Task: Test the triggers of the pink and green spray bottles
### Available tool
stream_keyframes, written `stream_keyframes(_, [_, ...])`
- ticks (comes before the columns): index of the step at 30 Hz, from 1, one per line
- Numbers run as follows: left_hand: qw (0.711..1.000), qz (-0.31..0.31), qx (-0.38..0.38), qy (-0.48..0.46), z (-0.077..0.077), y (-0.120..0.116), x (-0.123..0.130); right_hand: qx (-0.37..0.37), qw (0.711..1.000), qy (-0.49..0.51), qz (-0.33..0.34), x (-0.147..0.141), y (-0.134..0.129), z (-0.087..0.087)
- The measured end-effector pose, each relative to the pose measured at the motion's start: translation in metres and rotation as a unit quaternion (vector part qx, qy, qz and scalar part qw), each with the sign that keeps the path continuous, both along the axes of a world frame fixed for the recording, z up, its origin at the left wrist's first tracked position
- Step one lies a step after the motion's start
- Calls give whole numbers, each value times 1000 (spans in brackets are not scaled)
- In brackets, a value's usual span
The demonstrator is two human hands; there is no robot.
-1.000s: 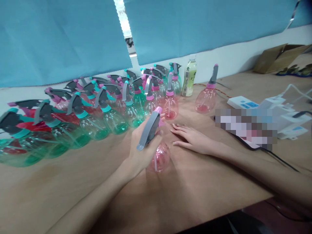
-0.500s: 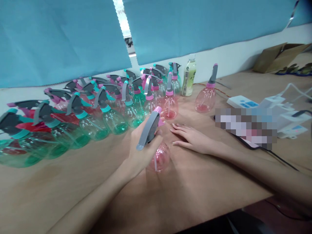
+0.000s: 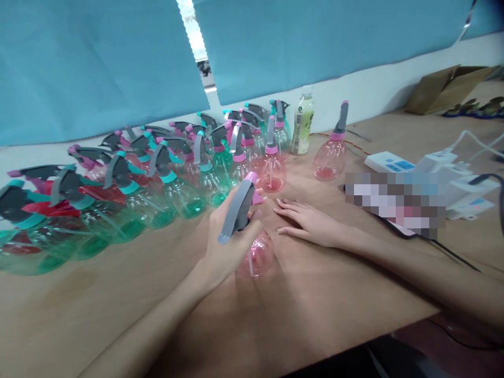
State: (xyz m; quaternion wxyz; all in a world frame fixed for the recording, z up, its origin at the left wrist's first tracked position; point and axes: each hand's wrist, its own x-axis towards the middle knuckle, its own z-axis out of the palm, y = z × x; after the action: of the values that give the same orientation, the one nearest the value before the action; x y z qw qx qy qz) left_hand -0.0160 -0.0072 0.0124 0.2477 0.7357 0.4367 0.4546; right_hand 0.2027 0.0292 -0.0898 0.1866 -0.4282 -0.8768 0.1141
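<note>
A pink spray bottle [image 3: 260, 254] with a grey and pink trigger head stands upright on the brown table [image 3: 323, 294]. My left hand [image 3: 230, 241] is wrapped round its neck, just under the spray head. Flat on the table to the right lies my right hand [image 3: 311, 223], fingers spread and holding nothing, its fingertips pointing toward the bottle. Just beyond my hands is another pink spray bottle [image 3: 273, 173], and one more pink bottle [image 3: 328, 160] stands apart at the back right.
Several green and pink spray bottles [image 3: 185, 197] fill the left and back. A drink bottle [image 3: 302, 126] stands by the wall. At right are a pixelated phone-like object [image 3: 394, 205], a power strip [image 3: 389, 163], cables and a cardboard box [image 3: 444, 92].
The view has shifted slightly, so the background sits a little further left. Both hands keep their poses, the left still round the pink bottle.
</note>
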Motion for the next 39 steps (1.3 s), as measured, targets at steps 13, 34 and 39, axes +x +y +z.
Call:
stream_keyframes(13, [999, -12, -29, -20, -1, 0, 0, -1, 1000, -4, -1, -1, 0, 2])
stream_keyframes(34, [999, 16, -38, 6, -4, 0, -7, 5, 1000, -9, 0, 0, 0, 1])
stream_keyframes(39, [1000, -10, -25, 14, 1, 1, -5, 0, 1000, 0, -1, 0, 0, 1])
